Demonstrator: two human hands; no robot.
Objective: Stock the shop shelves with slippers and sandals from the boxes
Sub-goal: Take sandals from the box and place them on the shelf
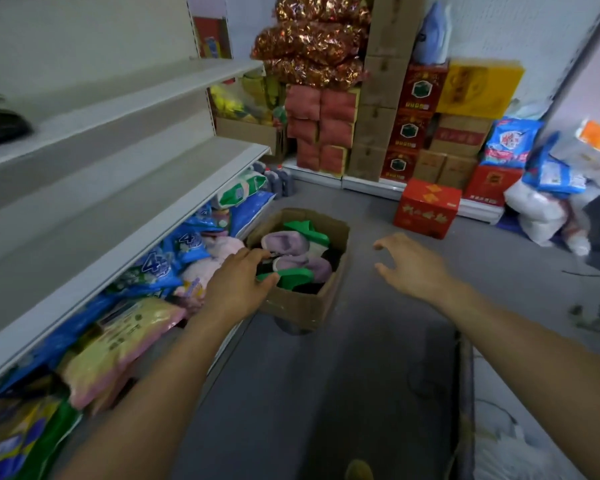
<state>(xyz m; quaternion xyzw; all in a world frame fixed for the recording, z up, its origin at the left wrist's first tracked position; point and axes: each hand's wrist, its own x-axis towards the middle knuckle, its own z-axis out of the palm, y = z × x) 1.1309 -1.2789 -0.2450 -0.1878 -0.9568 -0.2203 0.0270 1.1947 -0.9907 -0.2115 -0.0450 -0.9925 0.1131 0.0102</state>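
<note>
An open cardboard box (302,304) stands on the grey floor beside the shelf unit. Inside lie purple fluffy slippers (284,241) and green sandals (293,277), with dark ones underneath. My left hand (238,284) reaches over the box's near left corner, its fingers loosely bent above a green sandal; whether it touches the sandal I cannot tell. My right hand (411,263) hovers in the air to the right of the box, fingers spread, holding nothing. The white shelves (125,98) on the left are mostly bare; a dark slipper (0,128) lies on the upper one.
Bags of goods (125,337) fill the lowest shelf level on the left. Stacked cartons and red boxes (413,129) line the back wall, with a red box (426,207) on the floor. Sacks (541,188) pile at the right. Open floor (326,393) lies before me.
</note>
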